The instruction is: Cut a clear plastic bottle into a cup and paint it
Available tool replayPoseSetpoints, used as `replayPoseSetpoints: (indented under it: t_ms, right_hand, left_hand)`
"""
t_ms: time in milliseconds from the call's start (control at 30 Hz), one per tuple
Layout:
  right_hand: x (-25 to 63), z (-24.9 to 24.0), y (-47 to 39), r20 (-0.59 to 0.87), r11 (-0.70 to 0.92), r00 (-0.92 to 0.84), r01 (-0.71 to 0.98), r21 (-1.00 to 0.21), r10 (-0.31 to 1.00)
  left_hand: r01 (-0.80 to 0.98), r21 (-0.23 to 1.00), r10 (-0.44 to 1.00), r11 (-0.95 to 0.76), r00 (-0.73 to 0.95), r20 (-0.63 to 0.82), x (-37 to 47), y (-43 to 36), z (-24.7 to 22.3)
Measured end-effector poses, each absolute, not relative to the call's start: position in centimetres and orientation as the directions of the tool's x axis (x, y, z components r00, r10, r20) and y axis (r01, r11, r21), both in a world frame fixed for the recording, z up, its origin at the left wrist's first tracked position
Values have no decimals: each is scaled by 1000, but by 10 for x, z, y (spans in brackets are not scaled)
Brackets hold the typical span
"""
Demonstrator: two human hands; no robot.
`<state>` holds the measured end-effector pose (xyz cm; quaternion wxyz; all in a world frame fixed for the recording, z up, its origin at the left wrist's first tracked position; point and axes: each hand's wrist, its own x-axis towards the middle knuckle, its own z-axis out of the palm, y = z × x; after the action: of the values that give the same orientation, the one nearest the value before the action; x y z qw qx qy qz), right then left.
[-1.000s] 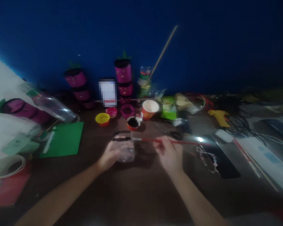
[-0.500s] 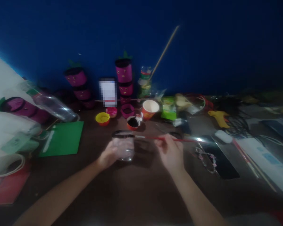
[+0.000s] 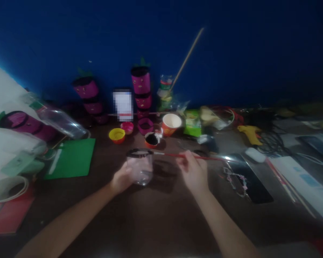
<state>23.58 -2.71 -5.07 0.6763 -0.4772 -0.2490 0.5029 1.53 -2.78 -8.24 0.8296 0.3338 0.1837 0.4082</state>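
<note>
My left hand (image 3: 122, 177) is closed around the side of a clear plastic cup (image 3: 140, 170), which has a dark band along its rim. In my right hand (image 3: 195, 172) is a paintbrush (image 3: 174, 155) with a red handle, pinched and held almost level. Its tip reaches the right side of the cup's rim; whether it touches the band is too blurred to tell. Just behind the cup stands a small cup of black paint (image 3: 151, 140). Near it are a yellow cup (image 3: 117, 135), a pink paint cup (image 3: 127, 127) and a magenta ring-shaped piece (image 3: 145, 126).
Purple towers with faces (image 3: 141, 86) stand along the blue wall. A white-and-orange paper cup (image 3: 171, 123) is behind the paint. On the left lie a green sheet (image 3: 72, 159) and a plastic bottle (image 3: 61, 120); on the right, a dark phone (image 3: 254, 182) and a yellow glue gun (image 3: 249, 134).
The paintbrush and my right hand have shifted slightly left and up, with the tip nearer the rim. The cup has tilted or turned a little in my left hand.
</note>
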Motion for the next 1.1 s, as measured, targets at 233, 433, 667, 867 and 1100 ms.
replayPoseSetpoints:
  t_ms: [233,433,667,867,1100]
  right_hand:
    - [246,-48,-26,-65,117,351,-474,-872,934]
    - [243,-44,-33,-52,53,210,-467,-883,976]
    - [240,-42,-33,-66,22,163,-485,-874,984]
    - [239,-40,-32,-73,24,180,-487,-873,981]
    - [239,-47,-33,-65,-2,115,-479,-878,991]
  left_hand:
    - [-580,606,765,545,639,-78,15,-24,-76]
    - [-572,588,743,572,665,-76,13,-22,-78]
    - [-566,596,726,570,686,-43,13,-22,-79]
    - [-557,673,773,487,633,-35,16,-24,-88]
    - [-514,717,748,471,664,-16,16,-26,-92]
